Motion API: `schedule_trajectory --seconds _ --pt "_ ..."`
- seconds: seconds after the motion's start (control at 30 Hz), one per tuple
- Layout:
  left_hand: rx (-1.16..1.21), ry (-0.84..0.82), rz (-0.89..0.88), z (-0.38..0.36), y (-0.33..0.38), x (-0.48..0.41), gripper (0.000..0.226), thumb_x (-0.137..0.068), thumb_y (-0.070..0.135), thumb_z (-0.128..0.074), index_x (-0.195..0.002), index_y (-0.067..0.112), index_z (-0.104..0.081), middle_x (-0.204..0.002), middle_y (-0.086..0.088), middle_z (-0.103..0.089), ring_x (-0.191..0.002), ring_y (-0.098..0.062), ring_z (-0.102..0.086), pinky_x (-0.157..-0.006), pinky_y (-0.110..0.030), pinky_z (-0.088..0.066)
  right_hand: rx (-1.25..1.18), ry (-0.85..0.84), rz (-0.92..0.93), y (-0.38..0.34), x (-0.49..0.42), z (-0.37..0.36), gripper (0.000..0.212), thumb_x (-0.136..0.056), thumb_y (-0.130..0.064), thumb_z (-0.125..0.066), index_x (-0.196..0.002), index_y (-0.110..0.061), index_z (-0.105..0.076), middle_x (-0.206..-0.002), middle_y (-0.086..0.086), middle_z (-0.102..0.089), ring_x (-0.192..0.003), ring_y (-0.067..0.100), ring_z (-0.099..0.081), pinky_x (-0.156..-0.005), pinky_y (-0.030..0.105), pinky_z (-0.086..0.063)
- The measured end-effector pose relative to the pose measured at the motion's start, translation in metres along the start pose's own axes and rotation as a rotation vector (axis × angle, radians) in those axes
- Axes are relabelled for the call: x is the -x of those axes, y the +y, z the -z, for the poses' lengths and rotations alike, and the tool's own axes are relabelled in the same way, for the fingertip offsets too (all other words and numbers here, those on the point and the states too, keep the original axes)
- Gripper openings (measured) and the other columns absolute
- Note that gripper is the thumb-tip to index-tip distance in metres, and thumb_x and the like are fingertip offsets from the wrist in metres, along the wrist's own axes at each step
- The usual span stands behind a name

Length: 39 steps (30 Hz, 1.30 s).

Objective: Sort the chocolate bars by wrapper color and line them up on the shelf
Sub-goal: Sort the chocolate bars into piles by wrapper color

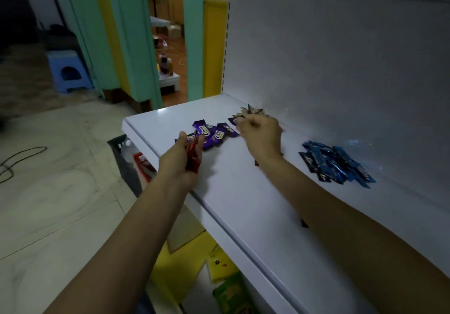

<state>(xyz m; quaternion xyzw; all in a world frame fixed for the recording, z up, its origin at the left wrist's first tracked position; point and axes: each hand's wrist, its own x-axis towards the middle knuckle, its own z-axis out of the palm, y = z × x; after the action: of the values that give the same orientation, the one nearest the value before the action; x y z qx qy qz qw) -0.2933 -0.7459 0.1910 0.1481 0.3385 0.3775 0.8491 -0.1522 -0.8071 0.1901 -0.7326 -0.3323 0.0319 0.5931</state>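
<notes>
Red bars (192,155) are clutched in the left hand (181,157). The right hand (261,134) curls around brown bars (252,112) at the back of the shelf (243,192), with purple bars (216,136) between them. Likely light and slippery; grip mid-wrapper.

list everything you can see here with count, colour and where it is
shelf: one, white, right of view
purple bars: several, purple, shelf's left end
brown bars: several, brown, by back wall
blue bars: a pile, blue, right by wall
red bars: a few, red, in left hand
stool: one, blue, floor far left
yellow pack: one, yellow, under shelf
left hand: holds red bars
right hand: fingers curled on brown bars
</notes>
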Motion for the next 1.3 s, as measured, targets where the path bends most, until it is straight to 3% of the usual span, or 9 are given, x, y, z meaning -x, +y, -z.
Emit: schedule_trajectory --seconds 0.1,0.23,0.4,0.5,0.6,0.83,1.03,1.17,1.3 --pt "0.039 -0.009 0.030 0.000 0.002 -0.006 0.014 -0.095 0.016 -0.057 -0.086 0.006 -0.056 -0.077 -0.007 -0.061 -0.043 -0.007 -0.061 -0.041 -0.012 -0.047 0.313 -0.171 0.229 0.012 -0.012 -0.027 0.022 -0.089 -0.014 -0.063 -0.107 -0.005 -0.071 -0.100 0.011 -0.072 -0.087 0.020 -0.066 -0.084 0.034 -0.053" --pt "0.134 -0.069 0.064 -0.006 0.001 -0.016 0.014 -0.099 0.012 -0.050 -0.087 0.005 -0.055 -0.079 -0.010 -0.062 -0.051 -0.010 -0.061 -0.048 -0.015 -0.051 0.571 -0.384 0.277 0.029 -0.024 -0.043 0.028 -0.089 -0.020 -0.056 -0.112 -0.018 -0.070 -0.109 0.007 -0.070 -0.099 0.023 -0.063 -0.086 0.036 -0.051" --pt "0.233 -0.173 0.096 -0.011 -0.006 -0.017 0.016 -0.097 0.003 -0.043 -0.090 0.003 -0.057 -0.094 -0.016 -0.060 -0.073 -0.016 -0.057 -0.059 -0.019 -0.053 0.278 -0.315 0.175 0.010 -0.017 -0.030 0.029 -0.095 -0.010 -0.046 -0.115 -0.011 -0.067 -0.115 0.005 -0.067 -0.107 0.016 -0.059 -0.094 0.028 -0.045" --pt "0.104 -0.147 0.003 -0.011 -0.014 -0.019 0.031 -0.094 -0.010 -0.036 -0.091 0.013 -0.057 -0.092 -0.012 -0.062 -0.072 -0.014 -0.056 -0.056 -0.018 -0.051 -0.127 -0.216 -0.063 -0.008 0.006 -0.021 0.021 -0.098 -0.023 -0.047 -0.096 -0.016 -0.066 -0.089 0.002 -0.069 -0.079 0.011 -0.064 -0.072 0.026 -0.051" --pt "0.042 -0.141 -0.058 -0.010 -0.021 -0.020 0.036 -0.097 -0.007 -0.038 -0.118 0.019 -0.050 -0.105 -0.009 -0.064 -0.086 -0.020 -0.062 -0.069 -0.031 -0.055 -0.090 -0.294 -0.126 -0.016 0.025 -0.011 0.024 -0.088 -0.042 -0.061 -0.090 -0.019 -0.059 -0.080 0.000 -0.066 -0.063 0.011 -0.062 -0.058 0.027 -0.047" --pt "0.039 -0.343 -0.041 -0.001 -0.032 -0.015 0.044 -0.099 0.006 -0.043 -0.141 0.017 -0.042 -0.133 -0.017 -0.057 -0.122 -0.033 -0.055 -0.097 -0.046 -0.047 -0.133 -0.440 -0.118 -0.016 0.039 -0.007 0.022 -0.083 -0.004 -0.069 -0.102 -0.014 -0.063 -0.086 0.004 -0.070 -0.079 0.018 -0.069 -0.064 0.030 -0.055" --pt "-0.300 -0.484 -0.177 -0.004 -0.037 0.000 0.023 -0.099 0.017 -0.044 -0.100 0.007 -0.065 -0.085 -0.006 -0.075 -0.080 -0.014 -0.072 -0.071 -0.024 -0.058 -0.148 -0.269 -0.013 -0.022 0.039 0.008 0.009 -0.089 -0.009 -0.064 -0.096 -0.014 -0.064 -0.084 0.004 -0.068 -0.074 0.011 -0.066 -0.059 0.016 -0.048" --pt "-0.483 -0.464 -0.262 -0.003 -0.039 0.001 0.019 -0.098 0.017 -0.048 -0.096 0.010 -0.065 -0.089 -0.005 -0.071 -0.084 -0.015 -0.069 -0.083 -0.034 -0.057 -0.177 -0.139 -0.092 -0.017 0.031 0.038 0.009 -0.093 -0.014 -0.059 -0.096 -0.012 -0.067 -0.081 0.000 -0.069 -0.069 0.004 -0.063 -0.061 0.016 -0.050" --pt "-0.683 -0.530 -0.368 -0.001 -0.045 0.004 0.011 -0.093 0.011 -0.056 -0.098 0.017 -0.064 -0.072 0.006 -0.071 -0.073 -0.008 -0.070 -0.066 -0.024 -0.058 0.300 0.038 0.081 0.010 0.019 0.079 0.011 -0.086 -0.020 -0.068 -0.096 -0.016 -0.071 -0.080 -0.006 -0.067 -0.064 0.002 -0.059 -0.061 0.023 -0.050"
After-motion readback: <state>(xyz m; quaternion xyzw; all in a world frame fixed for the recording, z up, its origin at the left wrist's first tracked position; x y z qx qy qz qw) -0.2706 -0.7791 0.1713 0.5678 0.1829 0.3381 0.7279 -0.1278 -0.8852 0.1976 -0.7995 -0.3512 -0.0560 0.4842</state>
